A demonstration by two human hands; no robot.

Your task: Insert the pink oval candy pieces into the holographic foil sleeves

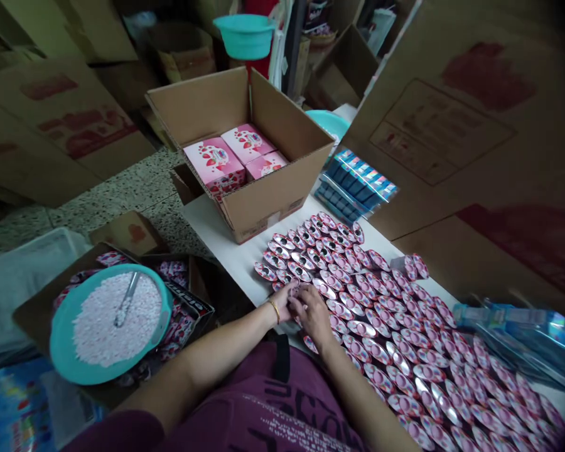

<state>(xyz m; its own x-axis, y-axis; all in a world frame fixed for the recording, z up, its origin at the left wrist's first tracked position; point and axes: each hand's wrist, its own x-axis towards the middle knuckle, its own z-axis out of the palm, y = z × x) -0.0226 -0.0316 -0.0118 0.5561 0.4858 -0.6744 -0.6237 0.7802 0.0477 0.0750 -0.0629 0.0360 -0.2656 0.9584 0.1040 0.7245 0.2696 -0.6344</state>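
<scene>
My left hand [282, 302], with a bracelet at the wrist, and my right hand [313, 314] meet at the near left edge of the rows of small packs. Both are closed, fingertips together, around something small that the fingers mostly hide. Just beyond and to the right stand many small pink oval-topped packs [358, 294] in tight rows. Round pink caps show on most tops, while several at the far left show dark round openings. To my left, a turquoise basin [59, 342] holds small whitish-pink pieces [98, 320] with a clear scoop [128, 298] lying in them.
An open cardboard box [268, 204] with pink strawberry-print boxes [214, 157] stands at the table's [216, 226] far end. Blue packs in clear plastic [358, 182] lie beside it. A large carton [442, 125] rises along the right. Under the basin is a carton of pink packs [174, 270].
</scene>
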